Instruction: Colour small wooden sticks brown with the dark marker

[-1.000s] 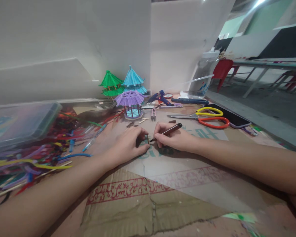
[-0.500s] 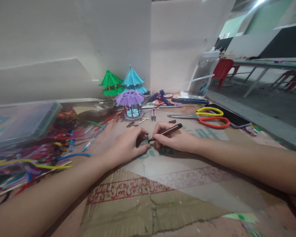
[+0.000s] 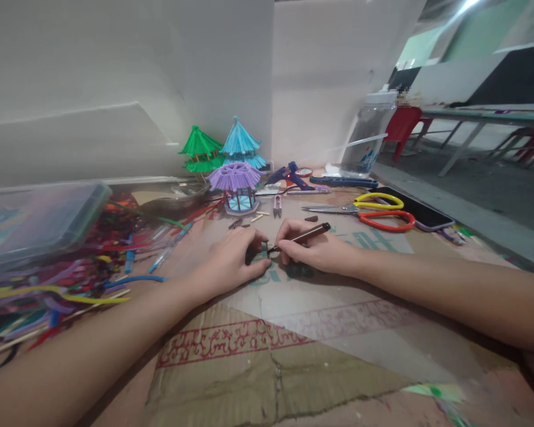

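Note:
My right hand [image 3: 309, 246] is closed around a dark brown marker pen [image 3: 310, 233], its tip angled down and left. That tip meets or nearly meets a small thin piece [image 3: 267, 249] between the thumb and forefinger of my left hand [image 3: 234, 258]; its kind is too small to make out. Both hands rest low over a cardboard sheet [image 3: 338, 367] under a clear layer. Just beyond them stands a miniature pavilion [image 3: 234, 178] with a purple fringed roof. Small dark brown bits [image 3: 235, 223] and short pale sticks [image 3: 258, 217] lie beside it.
Green [image 3: 200, 145] and blue [image 3: 240, 139] roofed models stand behind. A glue gun [image 3: 289, 176], thread snips [image 3: 277, 205], scissors [image 3: 378, 212], a utility knife [image 3: 342, 181], a phone [image 3: 422, 210] and a large bottle [image 3: 369, 136] lie or stand rightward. Coloured strips and a plastic box [image 3: 48, 225] fill the left.
The marker pen in my right hand has shifted very slightly. My left hand and the things around stay in place.

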{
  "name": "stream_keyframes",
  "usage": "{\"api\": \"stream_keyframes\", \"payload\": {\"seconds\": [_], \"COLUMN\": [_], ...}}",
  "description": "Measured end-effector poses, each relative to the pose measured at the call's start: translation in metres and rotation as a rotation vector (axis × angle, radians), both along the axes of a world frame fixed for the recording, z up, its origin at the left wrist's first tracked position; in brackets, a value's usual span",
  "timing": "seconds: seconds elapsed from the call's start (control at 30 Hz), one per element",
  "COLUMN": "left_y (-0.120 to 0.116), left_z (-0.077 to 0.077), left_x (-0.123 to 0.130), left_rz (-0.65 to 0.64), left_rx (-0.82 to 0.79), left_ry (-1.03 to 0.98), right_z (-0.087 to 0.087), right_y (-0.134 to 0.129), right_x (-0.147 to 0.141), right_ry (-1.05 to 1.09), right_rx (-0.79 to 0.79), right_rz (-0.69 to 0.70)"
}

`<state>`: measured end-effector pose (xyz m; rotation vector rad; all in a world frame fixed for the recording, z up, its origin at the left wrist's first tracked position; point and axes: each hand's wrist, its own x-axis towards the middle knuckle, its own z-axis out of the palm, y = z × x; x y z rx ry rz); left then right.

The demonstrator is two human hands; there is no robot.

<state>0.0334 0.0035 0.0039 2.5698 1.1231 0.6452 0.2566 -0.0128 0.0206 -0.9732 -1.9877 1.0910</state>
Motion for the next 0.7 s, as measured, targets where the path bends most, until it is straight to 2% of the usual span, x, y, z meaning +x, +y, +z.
{"api": "stream_keyframes", "payload": {"seconds": [0.53,0.7], "left_y": [0.0016,0.0012], "left_z": [-0.0039,-0.0031], "left_x": [-0.0007,-0.0004], "left_rz": [-0.002,0.001], "left_rx": [0.008,0.016], "left_ry": [-0.019,-0.013], "right_z": [-0.0008,-0.0024], "right_y": [0.0009,0.0022], "right_x": [0.0009,-0.0005], "right_ry": [-0.013,0.007], "right_rx": [0.008,0.027], "right_rz": [0.035,-0.029]}}
